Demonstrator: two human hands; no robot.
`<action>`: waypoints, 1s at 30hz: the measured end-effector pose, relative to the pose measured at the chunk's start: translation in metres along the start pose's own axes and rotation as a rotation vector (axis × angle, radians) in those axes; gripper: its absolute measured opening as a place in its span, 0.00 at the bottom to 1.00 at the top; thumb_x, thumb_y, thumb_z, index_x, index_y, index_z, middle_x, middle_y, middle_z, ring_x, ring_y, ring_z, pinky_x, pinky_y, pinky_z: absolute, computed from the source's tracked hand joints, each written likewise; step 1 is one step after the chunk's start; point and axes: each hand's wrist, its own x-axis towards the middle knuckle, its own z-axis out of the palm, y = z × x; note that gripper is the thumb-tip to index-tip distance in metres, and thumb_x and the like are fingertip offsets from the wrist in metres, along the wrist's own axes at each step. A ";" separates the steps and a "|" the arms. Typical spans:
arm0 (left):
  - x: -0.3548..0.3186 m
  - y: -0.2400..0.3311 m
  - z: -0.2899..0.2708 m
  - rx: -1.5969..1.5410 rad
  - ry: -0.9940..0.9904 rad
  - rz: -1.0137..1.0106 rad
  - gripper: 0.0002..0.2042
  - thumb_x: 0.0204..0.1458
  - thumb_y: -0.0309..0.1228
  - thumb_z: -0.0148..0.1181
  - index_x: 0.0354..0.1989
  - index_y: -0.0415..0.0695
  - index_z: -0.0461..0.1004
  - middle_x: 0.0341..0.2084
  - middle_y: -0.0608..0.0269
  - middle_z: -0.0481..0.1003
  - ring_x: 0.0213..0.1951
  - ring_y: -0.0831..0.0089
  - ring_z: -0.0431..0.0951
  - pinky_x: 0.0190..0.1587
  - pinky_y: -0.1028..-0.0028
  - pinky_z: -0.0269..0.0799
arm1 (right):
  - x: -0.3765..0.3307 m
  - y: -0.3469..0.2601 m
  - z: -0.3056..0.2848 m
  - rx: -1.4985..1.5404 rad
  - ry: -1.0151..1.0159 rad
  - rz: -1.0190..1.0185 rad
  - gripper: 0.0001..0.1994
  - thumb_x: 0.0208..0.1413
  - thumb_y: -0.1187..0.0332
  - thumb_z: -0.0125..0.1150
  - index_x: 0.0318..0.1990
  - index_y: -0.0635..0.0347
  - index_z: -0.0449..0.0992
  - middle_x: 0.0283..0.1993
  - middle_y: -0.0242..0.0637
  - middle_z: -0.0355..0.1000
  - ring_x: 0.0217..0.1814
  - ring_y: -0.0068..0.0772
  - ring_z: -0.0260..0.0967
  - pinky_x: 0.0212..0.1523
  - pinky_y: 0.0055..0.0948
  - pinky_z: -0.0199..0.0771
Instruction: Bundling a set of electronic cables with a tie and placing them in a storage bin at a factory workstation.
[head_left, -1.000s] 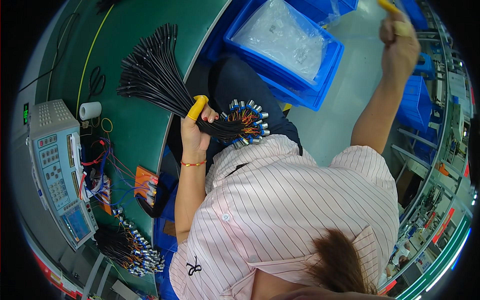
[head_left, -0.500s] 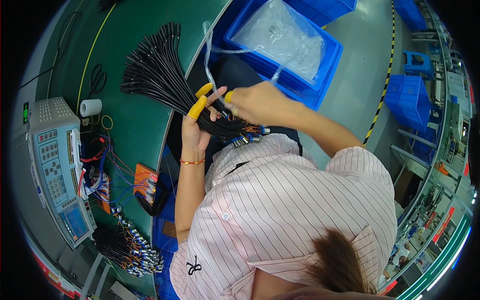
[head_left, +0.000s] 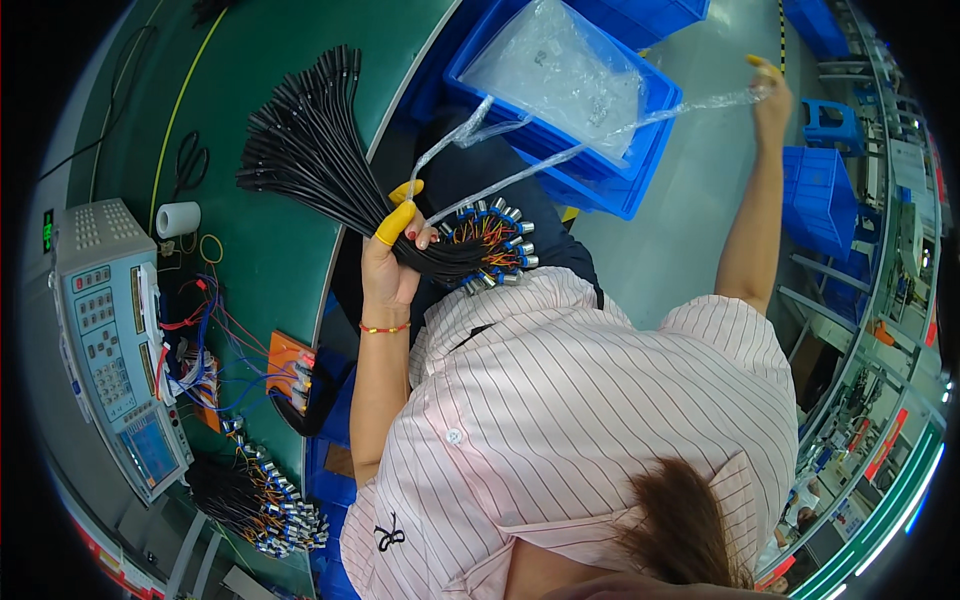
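Note:
My left hand (head_left: 385,268), with yellow finger cots on two fingers, grips a thick bundle of black cables (head_left: 315,140). Their black ends fan out over the table, while silver-and-blue connectors (head_left: 513,240) with orange and red wires stick out on the other side of the fist, near my lap. A twisted strip of clear plastic film (head_left: 700,103) runs taut from the bundle to my right hand (head_left: 771,105). That hand is stretched far out to the right, its fingers closed on the strip. Another end of the film stands up beside my left thumb.
Beside my knees stands a blue crate (head_left: 655,165) holding a clear plastic bag (head_left: 555,75). On the green table (head_left: 240,245) are a bench meter (head_left: 110,330), scissors (head_left: 190,160), a white roll (head_left: 180,219) and a second cable bundle (head_left: 265,495). Blue bins (head_left: 820,200) stand at right.
My right hand has swung from beside the bundle far out to the right, drawing the plastic strip straight. My left hand keeps its hold on the cables almost in place.

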 end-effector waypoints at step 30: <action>-0.002 -0.002 -0.001 -0.058 0.049 0.006 0.07 0.59 0.29 0.53 0.43 0.43 0.70 0.21 0.70 0.62 0.24 0.78 0.63 0.39 0.74 0.63 | -0.043 0.137 0.053 -0.785 -0.373 0.218 0.15 0.62 0.58 0.44 0.47 0.54 0.72 0.44 0.50 0.76 0.48 0.56 0.74 0.47 0.51 0.72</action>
